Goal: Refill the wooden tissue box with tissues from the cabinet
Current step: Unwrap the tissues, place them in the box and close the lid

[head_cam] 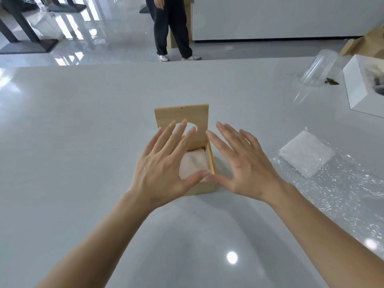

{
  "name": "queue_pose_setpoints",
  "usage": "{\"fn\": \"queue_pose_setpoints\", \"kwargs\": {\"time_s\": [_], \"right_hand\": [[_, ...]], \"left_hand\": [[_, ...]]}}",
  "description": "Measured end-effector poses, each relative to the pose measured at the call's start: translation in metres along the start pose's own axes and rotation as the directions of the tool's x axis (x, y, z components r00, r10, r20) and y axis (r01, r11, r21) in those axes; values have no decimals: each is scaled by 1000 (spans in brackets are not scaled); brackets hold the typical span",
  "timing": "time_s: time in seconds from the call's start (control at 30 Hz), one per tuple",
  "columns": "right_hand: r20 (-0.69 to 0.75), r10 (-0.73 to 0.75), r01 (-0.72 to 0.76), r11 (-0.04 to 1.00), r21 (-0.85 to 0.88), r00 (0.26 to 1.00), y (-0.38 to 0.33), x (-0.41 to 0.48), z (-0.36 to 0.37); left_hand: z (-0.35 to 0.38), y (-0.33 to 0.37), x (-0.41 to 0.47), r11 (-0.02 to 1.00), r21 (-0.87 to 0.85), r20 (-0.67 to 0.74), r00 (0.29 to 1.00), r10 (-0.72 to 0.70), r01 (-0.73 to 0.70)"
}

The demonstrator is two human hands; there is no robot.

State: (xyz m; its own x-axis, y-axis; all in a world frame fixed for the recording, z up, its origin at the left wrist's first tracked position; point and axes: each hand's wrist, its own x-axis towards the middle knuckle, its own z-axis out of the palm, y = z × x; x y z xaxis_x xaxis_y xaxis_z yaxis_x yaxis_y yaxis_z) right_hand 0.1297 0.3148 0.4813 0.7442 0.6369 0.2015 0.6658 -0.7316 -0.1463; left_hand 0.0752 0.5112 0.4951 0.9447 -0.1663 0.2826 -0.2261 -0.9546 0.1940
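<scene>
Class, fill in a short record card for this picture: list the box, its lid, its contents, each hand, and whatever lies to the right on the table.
box: wooden tissue box on the white table
lid: lid raised, oval hole showing
contents: white tissues inside
left hand: left hand open, spread over the box
right hand: right hand open, beside the box
to the right: tissue stack on a clear plastic wrapper
</scene>
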Motion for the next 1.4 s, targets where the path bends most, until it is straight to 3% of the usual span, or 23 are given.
{"fn": "queue_pose_setpoints", "kwargs": {"time_s": [0.23,0.77,1.13,1.3,1.4], "right_hand": [[-24,141,-142,989,-34,990,25,-41,-10],[-32,406,-407,910,-82,913,166,-185,-43],[-62,510,-512,858,-34,858,229,-266,-50],[-42,552,-554,832,-37,833,245,-293,-48],[-25,584,-584,811,-14,811,253,-306,-48]], "left_hand": [[25,45,4,999,9,-48,998,31,-31],[97,199,38,992,-61,96,988,118,-113],[140,300,45,967,-135,130,964,233,-215],[161,357,19,960,-205,334,909,251,-190],[178,385,3,971,-139,479,845,237,-194]]}}
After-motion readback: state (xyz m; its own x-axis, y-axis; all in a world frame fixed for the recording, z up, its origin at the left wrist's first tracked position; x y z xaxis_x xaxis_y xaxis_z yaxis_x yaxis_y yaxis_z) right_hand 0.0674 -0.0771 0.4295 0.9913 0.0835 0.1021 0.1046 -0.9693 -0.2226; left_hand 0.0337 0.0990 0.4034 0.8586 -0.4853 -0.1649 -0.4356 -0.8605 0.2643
